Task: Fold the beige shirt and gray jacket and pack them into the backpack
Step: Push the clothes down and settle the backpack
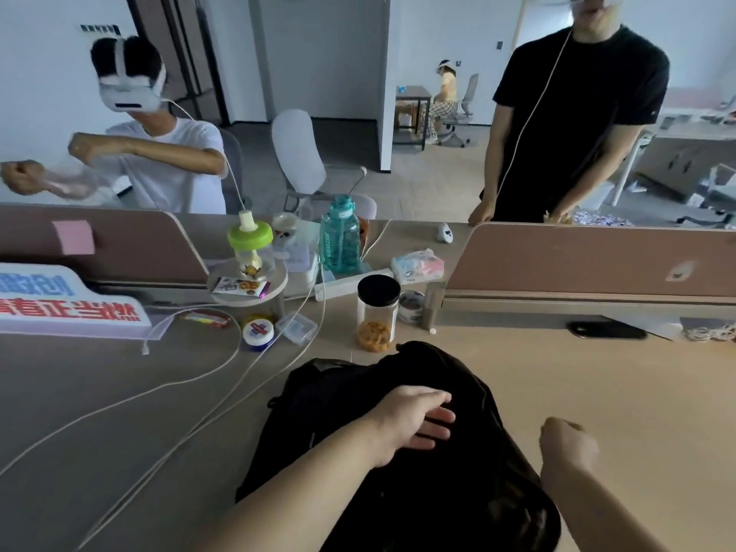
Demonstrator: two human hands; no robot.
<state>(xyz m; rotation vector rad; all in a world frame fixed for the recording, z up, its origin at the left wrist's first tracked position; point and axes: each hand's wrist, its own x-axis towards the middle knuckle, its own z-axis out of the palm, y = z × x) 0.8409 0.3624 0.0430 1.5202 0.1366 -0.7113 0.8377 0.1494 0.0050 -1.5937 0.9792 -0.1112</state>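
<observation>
One backpack [438,503]; left hand [414,422] flat atop, right hand [567,444] fisted.

Dim, flat indoor light, cool in tone, leaves no hard shadows on the desk [637,392]. The backpack [402,484] reads as nearly pure black, its folds lost. Beyond the backpack the white wall [318,53] is the brightest part. Far left of the backpack, a seated person's fist [20,177] is smeared by motion. The pink dividers [589,260] behind the backpack bow from lens distortion, and everything looks slightly soft.
</observation>
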